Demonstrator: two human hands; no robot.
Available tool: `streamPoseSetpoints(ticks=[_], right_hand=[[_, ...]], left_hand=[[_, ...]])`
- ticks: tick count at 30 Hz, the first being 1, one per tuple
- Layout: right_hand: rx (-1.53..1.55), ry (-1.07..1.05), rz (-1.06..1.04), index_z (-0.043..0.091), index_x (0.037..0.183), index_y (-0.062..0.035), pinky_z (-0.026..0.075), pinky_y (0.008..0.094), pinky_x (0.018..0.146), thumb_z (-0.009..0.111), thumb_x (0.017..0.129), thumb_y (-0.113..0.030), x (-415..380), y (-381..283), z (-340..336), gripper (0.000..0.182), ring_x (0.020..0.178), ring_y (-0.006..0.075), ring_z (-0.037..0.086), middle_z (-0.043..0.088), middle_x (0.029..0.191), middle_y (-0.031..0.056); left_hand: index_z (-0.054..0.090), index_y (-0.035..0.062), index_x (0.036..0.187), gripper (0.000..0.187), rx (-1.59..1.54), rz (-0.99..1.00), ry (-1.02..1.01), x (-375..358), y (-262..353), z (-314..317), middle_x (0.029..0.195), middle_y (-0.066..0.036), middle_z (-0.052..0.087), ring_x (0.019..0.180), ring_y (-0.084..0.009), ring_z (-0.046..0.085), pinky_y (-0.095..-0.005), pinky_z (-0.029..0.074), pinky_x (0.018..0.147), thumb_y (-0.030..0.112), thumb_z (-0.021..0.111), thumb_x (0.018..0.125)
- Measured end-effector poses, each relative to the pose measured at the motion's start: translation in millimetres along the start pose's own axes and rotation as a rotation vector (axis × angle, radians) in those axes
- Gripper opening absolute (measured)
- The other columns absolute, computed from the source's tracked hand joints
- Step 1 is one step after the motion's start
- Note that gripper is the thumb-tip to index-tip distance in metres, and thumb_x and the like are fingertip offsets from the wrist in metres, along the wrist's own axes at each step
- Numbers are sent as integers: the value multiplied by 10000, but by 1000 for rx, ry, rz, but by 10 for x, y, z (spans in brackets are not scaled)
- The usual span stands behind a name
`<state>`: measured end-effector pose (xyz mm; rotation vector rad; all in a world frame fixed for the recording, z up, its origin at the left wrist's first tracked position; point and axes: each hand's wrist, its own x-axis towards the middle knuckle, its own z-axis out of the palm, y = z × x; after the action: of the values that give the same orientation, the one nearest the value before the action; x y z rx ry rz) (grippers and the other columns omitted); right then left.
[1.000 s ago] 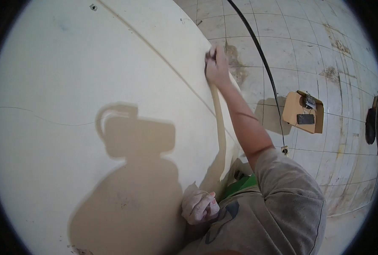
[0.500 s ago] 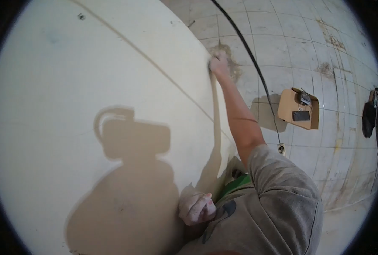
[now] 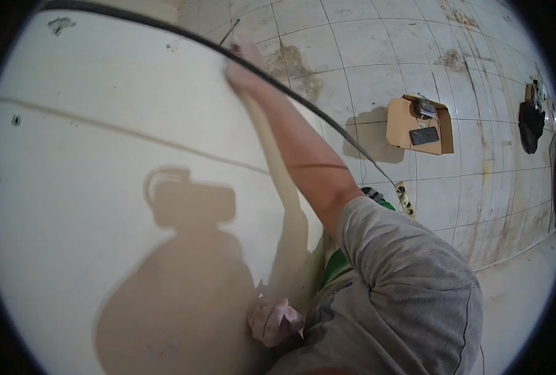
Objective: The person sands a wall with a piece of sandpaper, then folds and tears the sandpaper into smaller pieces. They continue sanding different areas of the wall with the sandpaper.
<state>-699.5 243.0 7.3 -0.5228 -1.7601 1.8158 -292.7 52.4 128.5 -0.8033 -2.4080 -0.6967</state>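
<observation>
My right arm reaches up along a large pale flat surface [image 3: 90, 206]. At its end my right hand [image 3: 245, 62], whitish with dust and smeared by motion, lies against the surface near its far edge. The fingers look closed around a small dark thing that is too blurred to name. Low in the view, close to my chest, my left hand [image 3: 290, 317] is closed on a crumpled pale pinkish rag [image 3: 264, 322]. A black cable [image 3: 315, 111] crosses in front of my right forearm.
A cardboard box [image 3: 398, 128] on the stained tile floor [image 3: 365, 44] holds a black phone [image 3: 423, 135] and another dark item. The cable leads to a power strip [image 3: 405, 199]. Dark shoes [image 3: 530, 125] lie far right. My shadow falls on the pale surface.
My view has shifted and turned. My right hand now appears farther up and left, and the cable sweeps across my forearm. My left hand stays by my chest with the rag.
</observation>
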Motion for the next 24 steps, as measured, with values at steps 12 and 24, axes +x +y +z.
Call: streamPoseSetpoints(ticks=[12, 24], right_hand=[[-273, -223, 207, 478, 1099, -36, 464, 542, 782, 467, 886, -53, -1280, 659, -500, 214, 904, 470, 625, 649, 900, 264], [-128, -285, -98, 527, 1033, -56, 471, 541, 738, 467, 892, -101, -917, -360, -429, 160, 853, 487, 612, 642, 875, 274]], left_hand=[[668, 28, 877, 70, 400, 14, -8, -113, 41, -8, 775, -112, 683, 634, -264, 655, -365, 546, 605, 95, 654, 862], [615, -32, 887, 102, -210, -227, 270, -516, 309, -72, 616, -72, 553, 532, -164, 503, -300, 387, 483, 66, 592, 906]])
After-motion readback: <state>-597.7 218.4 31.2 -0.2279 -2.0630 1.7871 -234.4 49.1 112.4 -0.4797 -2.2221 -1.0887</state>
